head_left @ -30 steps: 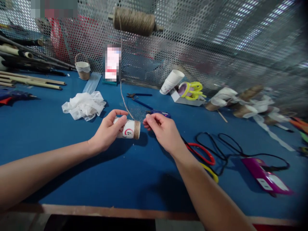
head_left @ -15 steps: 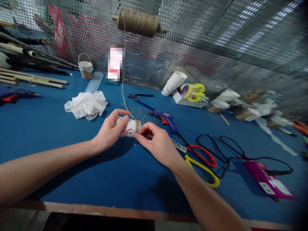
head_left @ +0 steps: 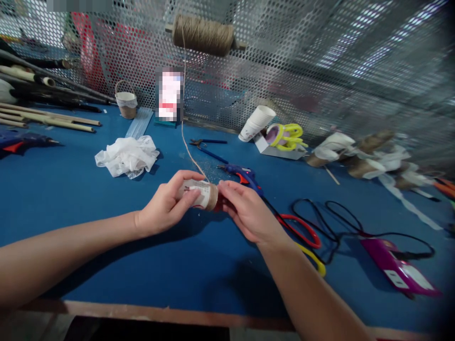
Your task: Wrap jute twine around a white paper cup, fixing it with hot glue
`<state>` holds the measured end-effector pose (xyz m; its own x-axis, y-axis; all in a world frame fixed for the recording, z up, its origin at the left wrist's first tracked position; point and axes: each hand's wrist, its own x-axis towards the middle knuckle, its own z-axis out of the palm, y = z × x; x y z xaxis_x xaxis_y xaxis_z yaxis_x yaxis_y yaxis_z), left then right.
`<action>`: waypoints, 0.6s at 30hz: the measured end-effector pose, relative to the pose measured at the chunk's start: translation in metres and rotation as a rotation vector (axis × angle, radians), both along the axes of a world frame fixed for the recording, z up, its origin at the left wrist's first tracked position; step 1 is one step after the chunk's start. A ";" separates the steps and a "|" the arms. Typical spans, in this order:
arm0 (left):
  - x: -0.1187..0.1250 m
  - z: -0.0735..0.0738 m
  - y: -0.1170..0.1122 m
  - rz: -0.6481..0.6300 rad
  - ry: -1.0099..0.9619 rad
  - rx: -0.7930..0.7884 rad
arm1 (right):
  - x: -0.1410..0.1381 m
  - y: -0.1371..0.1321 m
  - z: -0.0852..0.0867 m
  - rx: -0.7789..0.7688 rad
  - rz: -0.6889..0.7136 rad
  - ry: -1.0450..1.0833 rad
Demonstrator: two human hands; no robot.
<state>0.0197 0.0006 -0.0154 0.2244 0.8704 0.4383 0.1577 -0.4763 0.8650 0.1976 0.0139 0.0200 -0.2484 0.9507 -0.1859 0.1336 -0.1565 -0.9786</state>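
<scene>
My left hand [head_left: 169, 204] is wrapped round a white printed paper cup [head_left: 203, 190] lying on its side above the table. A band of brown twine [head_left: 213, 196] circles the cup's right end. From there a single strand [head_left: 187, 149] runs up to the big twine spool [head_left: 202, 35] on the mesh wall. My right hand [head_left: 247, 208] is closed, its thumb and fingers pinching at the twine-wrapped end; some fingertips are hidden. Just behind it lies a blue glue gun [head_left: 245, 174]. Scissors with red and yellow handles [head_left: 302, 228] are partly covered by my right forearm.
Pliers [head_left: 209, 148] and crumpled white fabric [head_left: 127, 156] lie beyond my hands. At the back stand a small twine-covered basket [head_left: 126, 105], stacked paper cups [head_left: 256, 123] and a phone [head_left: 169, 94]. A black cable leads to a purple power strip [head_left: 400, 267] at right.
Both hands have moved slightly right and nearer with the cup. The cup has turned, so its red print has rolled largely out of sight. The twine band looks wider.
</scene>
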 end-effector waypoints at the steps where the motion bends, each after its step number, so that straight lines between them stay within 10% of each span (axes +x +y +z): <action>1: -0.001 0.000 -0.001 -0.019 0.038 0.034 | 0.001 0.001 -0.001 -0.052 -0.009 0.032; 12: -0.004 0.011 0.014 -0.159 -0.142 -0.259 | 0.001 -0.002 -0.011 0.258 0.023 -0.161; 18: -0.002 0.006 0.012 -0.095 -0.045 -0.190 | 0.001 0.000 -0.016 0.176 0.005 -0.136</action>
